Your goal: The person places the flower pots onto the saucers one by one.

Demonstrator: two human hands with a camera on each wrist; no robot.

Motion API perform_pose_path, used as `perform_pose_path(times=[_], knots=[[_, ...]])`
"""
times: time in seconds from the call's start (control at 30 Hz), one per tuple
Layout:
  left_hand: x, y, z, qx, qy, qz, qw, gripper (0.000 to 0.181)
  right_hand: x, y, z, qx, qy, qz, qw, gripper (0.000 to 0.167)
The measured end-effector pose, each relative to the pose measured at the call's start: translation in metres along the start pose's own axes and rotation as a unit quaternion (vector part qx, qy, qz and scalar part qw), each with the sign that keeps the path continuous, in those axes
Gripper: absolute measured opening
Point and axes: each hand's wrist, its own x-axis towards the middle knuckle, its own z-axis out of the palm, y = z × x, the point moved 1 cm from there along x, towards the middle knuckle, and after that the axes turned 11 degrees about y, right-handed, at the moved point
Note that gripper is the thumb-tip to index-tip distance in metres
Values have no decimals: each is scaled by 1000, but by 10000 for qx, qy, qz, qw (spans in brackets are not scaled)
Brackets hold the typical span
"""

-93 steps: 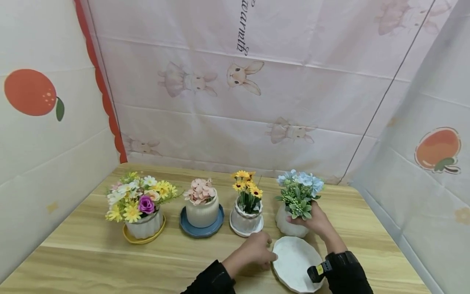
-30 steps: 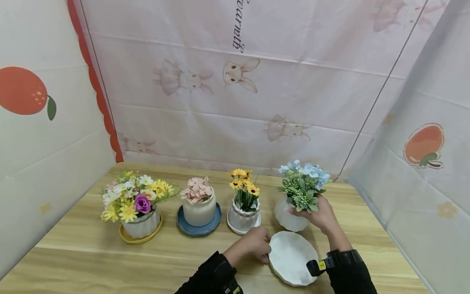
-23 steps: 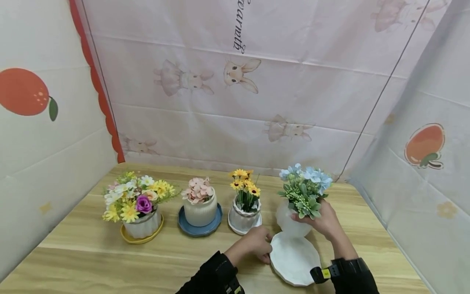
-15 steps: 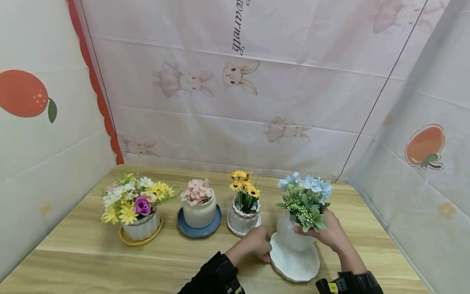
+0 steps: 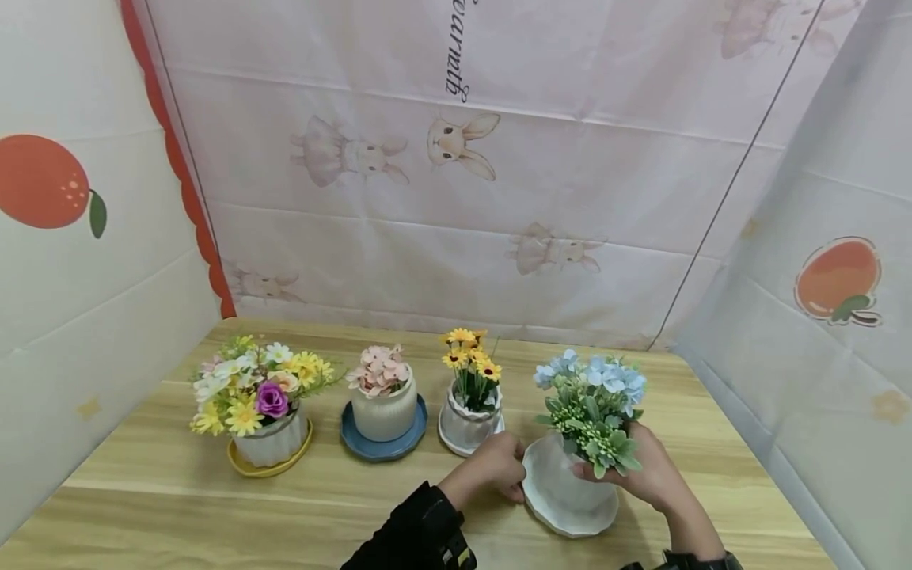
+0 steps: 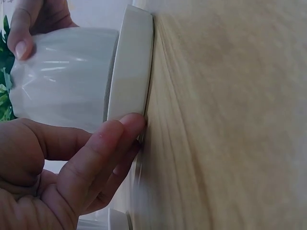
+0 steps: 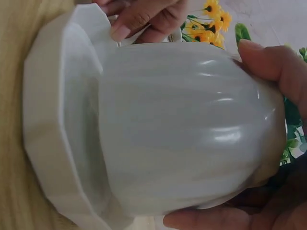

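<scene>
My right hand (image 5: 651, 471) grips a white fluted flowerpot (image 7: 177, 129) near its rim, thumb on one side and fingers on the other. Blue flowers and green leaves (image 5: 594, 404) fill that pot and hide most of it in the head view. Beneath it lies a white many-sided saucer (image 5: 568, 526); the pot's base is within the saucer's rim, and whether it bears fully on the saucer I cannot tell. At the saucer's left edge, my left hand (image 5: 495, 467) pinches the rim, with fingertips low against its side in the left wrist view.
To the left stand a pot of yellow flowers (image 5: 470, 396) on a white saucer, a cream pot (image 5: 385, 412) on a blue saucer (image 5: 385, 451), and a mixed bouquet pot (image 5: 265, 443) on a yellow saucer (image 5: 260, 470). Printed cloth walls (image 5: 399, 261) enclose the wooden table (image 5: 214, 522).
The right hand has carried the blue-flower pot from behind the white saucer toward the person and over it. The left hand has stayed at the saucer's edge.
</scene>
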Motion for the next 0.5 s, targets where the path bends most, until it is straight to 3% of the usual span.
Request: perform_pose_path(times=[0.23, 0.5], knots=[[0, -2, -2, 114, 131, 209, 9996, 13, -2, 2, 11, -25, -16, 37, 10000, 81], [3, 1, 4, 123, 355, 284, 9989, 17, 2, 6, 17, -243, 61, 315, 9992, 91]])
